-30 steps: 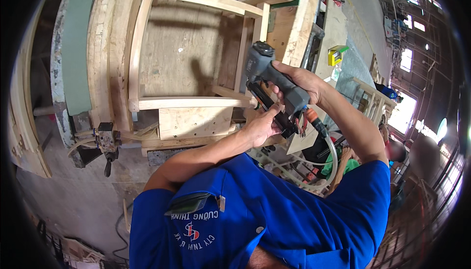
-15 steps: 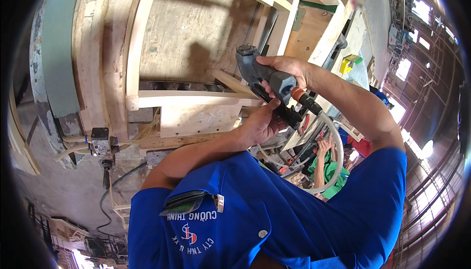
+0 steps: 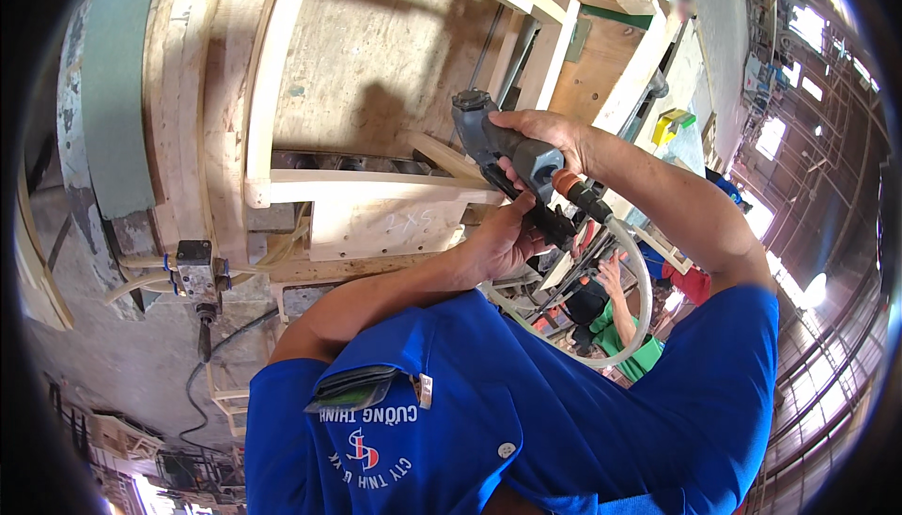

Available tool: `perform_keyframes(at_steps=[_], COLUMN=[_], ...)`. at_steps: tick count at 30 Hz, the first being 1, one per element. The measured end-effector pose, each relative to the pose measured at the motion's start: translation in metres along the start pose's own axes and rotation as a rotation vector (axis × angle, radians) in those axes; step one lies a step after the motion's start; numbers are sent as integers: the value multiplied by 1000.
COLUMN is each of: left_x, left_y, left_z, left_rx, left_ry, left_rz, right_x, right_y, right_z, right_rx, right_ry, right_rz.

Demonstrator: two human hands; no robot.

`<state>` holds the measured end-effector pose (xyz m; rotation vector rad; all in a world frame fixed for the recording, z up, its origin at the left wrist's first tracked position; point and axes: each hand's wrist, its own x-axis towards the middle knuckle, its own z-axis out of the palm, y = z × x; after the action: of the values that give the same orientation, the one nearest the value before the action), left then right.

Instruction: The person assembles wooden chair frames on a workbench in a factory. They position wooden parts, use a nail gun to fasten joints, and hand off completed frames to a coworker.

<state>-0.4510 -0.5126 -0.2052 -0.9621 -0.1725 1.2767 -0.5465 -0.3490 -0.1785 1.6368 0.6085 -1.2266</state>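
Note:
My right hand [image 3: 540, 130] grips the handle of a grey pneumatic nail gun [image 3: 493, 144], whose nose points up at a pale wooden furniture frame [image 3: 272, 92]. An orange fitting and a clear air hose [image 3: 639, 280] run from the handle's end. My left hand [image 3: 498, 242] is closed around the dark magazine under the gun, beside the frame's horizontal rail [image 3: 376, 188]. A plywood panel [image 3: 385, 54] fills the frame behind the gun.
A second air tool [image 3: 197, 271] hangs with hoses at the frame's lower left. A green panel [image 3: 117, 92] stands at the left. Another person in a green top [image 3: 615, 322] is lower down, behind the hose. A yellow-green object [image 3: 672, 125] lies at the right.
Both hands keep the same hold on the nail gun. The view has drawn closer to the frame and shifted slightly; the gun sits a little lower against the rail.

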Motion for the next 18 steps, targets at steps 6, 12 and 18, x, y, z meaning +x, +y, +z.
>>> perform_keyframes(at_steps=[6,12,18], left_x=[-4,-8,-10], left_y=[-3,-17,-18], left_z=[2,5,16], left_rx=[10,124,420], left_ry=[-16,-35,49], left_rz=[-35,-8,-23], right_x=[-2,-19,-47], right_y=[4,16,48], right_z=[-4,-15,-29], right_rx=[-26,15,61], right_ry=[4,-14,95], right_rz=[6,10,-172])
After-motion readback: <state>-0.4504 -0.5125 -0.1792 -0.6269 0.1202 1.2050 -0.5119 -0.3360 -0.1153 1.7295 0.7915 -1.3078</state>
